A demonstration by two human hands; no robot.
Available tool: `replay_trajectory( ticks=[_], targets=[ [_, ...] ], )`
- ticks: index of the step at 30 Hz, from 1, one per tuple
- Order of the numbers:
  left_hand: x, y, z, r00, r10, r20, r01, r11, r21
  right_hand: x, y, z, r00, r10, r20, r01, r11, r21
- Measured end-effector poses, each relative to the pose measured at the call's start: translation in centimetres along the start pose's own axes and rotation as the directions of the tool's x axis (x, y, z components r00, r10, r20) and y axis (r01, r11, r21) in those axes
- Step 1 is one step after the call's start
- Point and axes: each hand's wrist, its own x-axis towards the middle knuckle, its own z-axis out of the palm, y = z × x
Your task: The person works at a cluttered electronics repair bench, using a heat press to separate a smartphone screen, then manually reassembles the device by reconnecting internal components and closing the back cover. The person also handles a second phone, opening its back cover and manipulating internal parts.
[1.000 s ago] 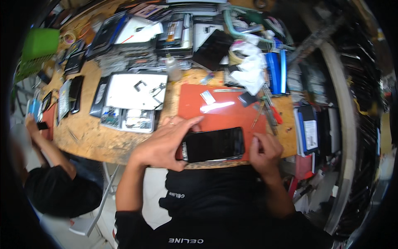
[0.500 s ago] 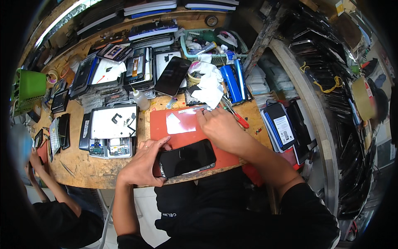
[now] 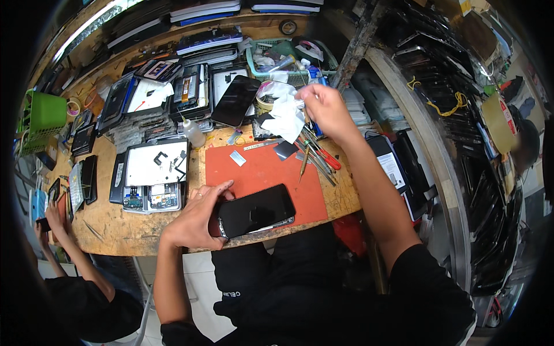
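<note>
A black smartphone [image 3: 257,209] lies screen up at the near edge of a red mat [image 3: 311,203]. A strip of its silvery inner frame shows along the near side. My left hand [image 3: 196,219] clasps its left end, thumb on the near side and fingers on the far side. Beyond the mat, my right hand [image 3: 326,112] is raised next to crumpled white tissue [image 3: 285,122]. Its thumb and forefinger are pinched together; what they hold, if anything, I cannot make out. A small pale rectangle [image 3: 237,158] and a dark square piece [image 3: 285,151] lie on the mat.
Screwdrivers and red-handled pliers [image 3: 329,160] lie right of the mat. Left stand a dropper bottle [image 3: 194,134] and an opened tablet [image 3: 156,164]. Another black phone [image 3: 236,101], stacked devices and a green basket [image 3: 330,60] line the back. A co-worker's hands [image 3: 56,219] are far left.
My right hand has risen off the mat, away to the tissue. The clear shiny sheet is gone from the mat; the dark square piece shows there now. My left hand still clasps the smartphone.
</note>
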Motion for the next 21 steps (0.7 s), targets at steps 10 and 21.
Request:
replay_trajectory(
  ticks=[10,21],
  targets=[
    [0.0,0.2,-0.1,1.0,-0.012,0.011,0.012,1.0,-0.009,8.9,2.3,-0.1,0.987,0.13,0.094,-0.145,0.973,0.178],
    [0.0,0.2,-0.2,1.0,0.013,0.007,-0.013,1.0,0.009,9.0,4.1,4.4,0.949,-0.308,0.066,0.189,0.389,-0.902]
  ],
)
